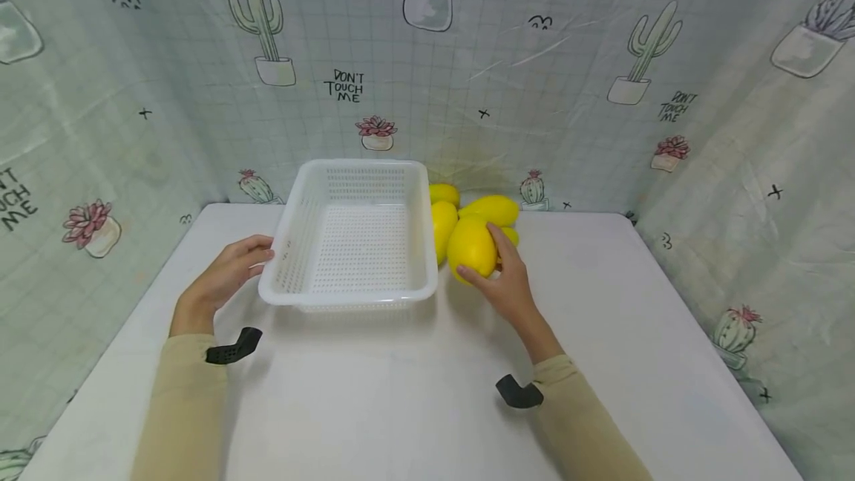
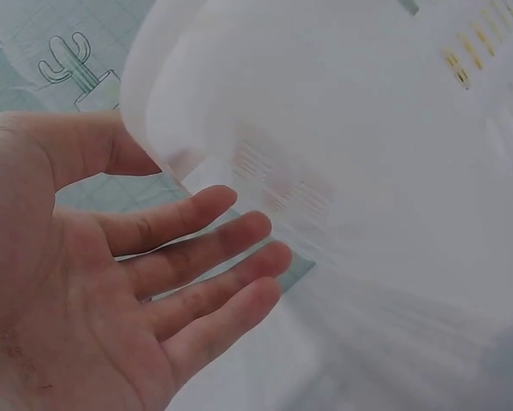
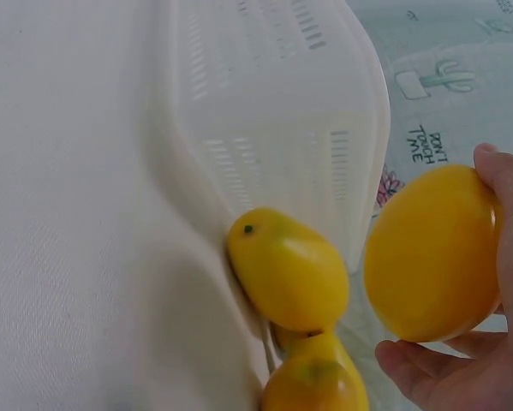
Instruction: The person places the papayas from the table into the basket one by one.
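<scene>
My left hand point(image 1: 225, 277) is at the left side of a white plastic basket point(image 1: 427, 243), fingertips right at its rim. In the left wrist view the fingers point(image 2: 196, 265) extend loosely beside the outer wall, and part of the thumb is hidden behind the rim. To the right of the basket my right hand point(image 1: 506, 284) grips a yellow mango point(image 1: 470, 247) between thumb and fingers. Behind this fruit lie more mangoes, including one mango point(image 1: 490, 208) at the back and another mango point(image 3: 286, 270) close against the basket wall. No fruit shows inside the basket.
The white table point(image 1: 387, 399) ends at a patterned curtain point(image 1: 508, 58) that stands behind it and on both sides. Black wrist mounts point(image 1: 234, 347) stick out from the beige sleeves point(image 1: 183, 407).
</scene>
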Available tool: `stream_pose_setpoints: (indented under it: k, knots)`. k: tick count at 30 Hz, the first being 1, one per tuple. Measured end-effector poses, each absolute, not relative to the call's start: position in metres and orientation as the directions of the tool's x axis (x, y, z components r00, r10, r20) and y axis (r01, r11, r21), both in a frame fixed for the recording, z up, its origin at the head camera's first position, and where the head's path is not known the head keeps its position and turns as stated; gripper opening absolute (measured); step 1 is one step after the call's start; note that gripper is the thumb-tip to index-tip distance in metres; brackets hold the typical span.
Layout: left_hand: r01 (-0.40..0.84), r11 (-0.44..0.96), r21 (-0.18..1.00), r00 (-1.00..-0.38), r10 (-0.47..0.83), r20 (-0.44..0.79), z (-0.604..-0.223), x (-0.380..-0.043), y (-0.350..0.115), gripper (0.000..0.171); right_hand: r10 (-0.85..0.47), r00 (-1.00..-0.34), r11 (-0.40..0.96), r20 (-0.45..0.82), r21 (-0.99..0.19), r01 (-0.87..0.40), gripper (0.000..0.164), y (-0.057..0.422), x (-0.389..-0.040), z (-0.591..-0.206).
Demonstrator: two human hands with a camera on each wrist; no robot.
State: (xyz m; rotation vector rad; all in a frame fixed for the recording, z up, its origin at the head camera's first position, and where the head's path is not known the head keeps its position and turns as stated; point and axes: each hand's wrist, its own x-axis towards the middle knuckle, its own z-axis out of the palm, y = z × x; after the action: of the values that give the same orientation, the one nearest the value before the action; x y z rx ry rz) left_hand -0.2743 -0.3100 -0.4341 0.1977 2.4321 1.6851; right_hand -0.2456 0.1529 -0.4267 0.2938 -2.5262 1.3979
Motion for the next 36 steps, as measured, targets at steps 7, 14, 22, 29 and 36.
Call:
stream_pose_setpoints:
  k: [7, 14, 22, 29, 36]
  knots:
    - [0.021, 0.358, 0.933, -0.978, 0.200, -0.054, -0.435, -0.277, -0.308, 0.051, -0.067, -0.943, 0.522, 0.326, -0.794, -0.312, 0.086, 0.149, -0.244, -0.422]
    - [0.042, 0.380, 0.924, -0.978, 0.206, -0.040, -0.435, -0.277, -0.311, 0.048, -0.076, -0.937, 0.518, 0.340, -0.790, -0.328, 0.088, 0.145, -0.243, -0.418]
    - [0.015, 0.362, 0.932, -0.981, 0.185, -0.056, -0.437, -0.280, -0.311, 0.049, -0.090, -0.929, 0.507, 0.359, -0.786, -0.353, 0.086, 0.139, -0.243, -0.415]
    - [0.013, 0.353, 0.936, -0.980, 0.190, -0.058, -0.439, -0.279, -0.313, 0.048, -0.103, -0.926, 0.501, 0.363, -0.785, -0.363, 0.086, 0.134, -0.243, -0.414]
    - [0.003, 0.363, 0.932, -0.980, 0.184, -0.069, -0.436, -0.277, -0.312, 0.050, -0.108, -0.927, 0.495, 0.359, -0.789, -0.363, 0.086, 0.128, -0.242, -0.412]
